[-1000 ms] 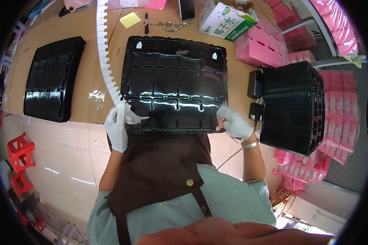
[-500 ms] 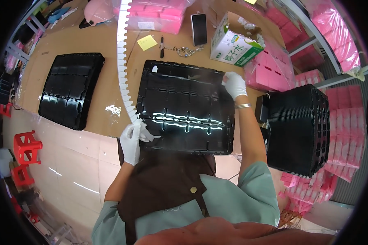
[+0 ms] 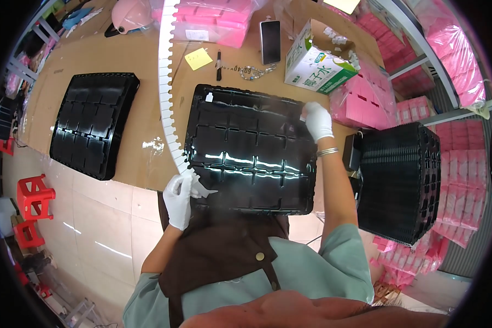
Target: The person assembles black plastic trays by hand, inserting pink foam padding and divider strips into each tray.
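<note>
A black plastic tray (image 3: 246, 180) with moulded compartments lies in front of me. Near its far left corner sits a small white label (image 3: 209, 98). My right hand (image 3: 318, 121), in a white glove, is at the far right corner of this tray. Its thumb and fingers are pinched on what looks like a small white label. Beside the near left edge, my gloved left hand (image 3: 179, 201) is closed on the end of a long white label strip (image 3: 164, 82). The strip curves away to the far edge of the table, and a loose white flap hangs over the tray from my fingers.
Another black tray stack (image 3: 95, 126) rests at the left. To the right stands a tall pile of black trays (image 3: 396, 180). Beyond are a carton (image 3: 320, 65), a phone (image 3: 270, 42), a pen (image 3: 218, 66), a yellow note (image 3: 198, 58) and pink packs (image 3: 363, 101).
The view has shifted slightly, so the tray appears a little lower. My right hand stays at the far right corner, and my left hand keeps the strip.
</note>
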The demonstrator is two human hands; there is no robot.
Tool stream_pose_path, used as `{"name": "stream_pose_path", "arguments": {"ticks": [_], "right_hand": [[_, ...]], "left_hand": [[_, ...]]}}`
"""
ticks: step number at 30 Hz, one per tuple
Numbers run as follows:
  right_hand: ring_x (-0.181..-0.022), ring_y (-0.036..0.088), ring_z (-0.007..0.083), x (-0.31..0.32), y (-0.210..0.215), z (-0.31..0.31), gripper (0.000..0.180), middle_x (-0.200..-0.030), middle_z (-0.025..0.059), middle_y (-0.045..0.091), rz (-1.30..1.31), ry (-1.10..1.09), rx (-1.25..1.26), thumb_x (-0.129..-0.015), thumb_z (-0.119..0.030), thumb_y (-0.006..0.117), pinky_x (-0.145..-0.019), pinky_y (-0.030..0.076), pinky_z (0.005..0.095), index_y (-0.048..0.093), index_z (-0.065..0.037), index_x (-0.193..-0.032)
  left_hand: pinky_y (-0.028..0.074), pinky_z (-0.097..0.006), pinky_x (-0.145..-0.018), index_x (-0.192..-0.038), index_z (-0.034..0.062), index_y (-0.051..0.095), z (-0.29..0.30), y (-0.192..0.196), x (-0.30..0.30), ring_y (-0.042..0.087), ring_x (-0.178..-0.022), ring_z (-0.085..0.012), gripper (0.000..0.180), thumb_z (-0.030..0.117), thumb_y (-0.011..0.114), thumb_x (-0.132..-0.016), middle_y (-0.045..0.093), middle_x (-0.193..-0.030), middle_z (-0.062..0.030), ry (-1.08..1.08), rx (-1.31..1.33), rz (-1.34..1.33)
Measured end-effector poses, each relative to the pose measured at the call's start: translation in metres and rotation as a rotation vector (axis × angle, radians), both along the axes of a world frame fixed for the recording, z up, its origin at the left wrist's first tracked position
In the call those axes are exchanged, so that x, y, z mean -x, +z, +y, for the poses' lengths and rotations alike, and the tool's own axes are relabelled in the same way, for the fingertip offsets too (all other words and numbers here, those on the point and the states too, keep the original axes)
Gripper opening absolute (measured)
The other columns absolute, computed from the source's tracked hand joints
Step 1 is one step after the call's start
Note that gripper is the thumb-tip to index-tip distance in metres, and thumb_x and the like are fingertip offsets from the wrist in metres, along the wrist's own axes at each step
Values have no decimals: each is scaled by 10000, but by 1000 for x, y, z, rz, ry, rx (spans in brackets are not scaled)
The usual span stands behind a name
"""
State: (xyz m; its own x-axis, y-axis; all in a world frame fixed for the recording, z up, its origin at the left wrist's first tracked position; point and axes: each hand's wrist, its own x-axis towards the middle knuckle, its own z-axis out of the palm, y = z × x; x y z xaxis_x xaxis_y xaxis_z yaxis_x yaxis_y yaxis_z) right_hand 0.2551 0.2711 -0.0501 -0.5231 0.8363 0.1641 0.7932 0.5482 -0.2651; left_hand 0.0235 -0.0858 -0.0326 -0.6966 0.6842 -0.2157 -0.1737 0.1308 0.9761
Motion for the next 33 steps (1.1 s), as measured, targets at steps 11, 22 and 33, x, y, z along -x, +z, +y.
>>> {"name": "stream_pose_path", "arguments": {"ticks": [11,22,33], "right_hand": [[-639,610,135,98,46,-55,100,-709,74,625,381,99,262,-791,61,537,-596,498,273,594,-2,-845],[-772,655,318,230,0,-66,113,-794,155,667,88,332,231,-812,-117,590,-712,510,383,667,-37,-837],[-785,641,350,241,-2,-81,72,-786,180,655,134,142,219,-764,-106,641,-709,509,402,625,-49,-804]], "left_hand": [[449,-200,-534,-948,-43,651,-7,-6,3,565,-603,-76,173,99,552,-949,566,-808,-39,-36,-83,-15],[441,-203,-575,-1018,-39,645,-43,-4,21,563,-634,-69,207,135,550,-957,622,-886,-41,158,-156,-93],[441,-210,-646,-1074,-25,636,-56,-23,43,551,-726,-64,262,194,535,-970,654,-909,-52,165,-95,-148]]}}
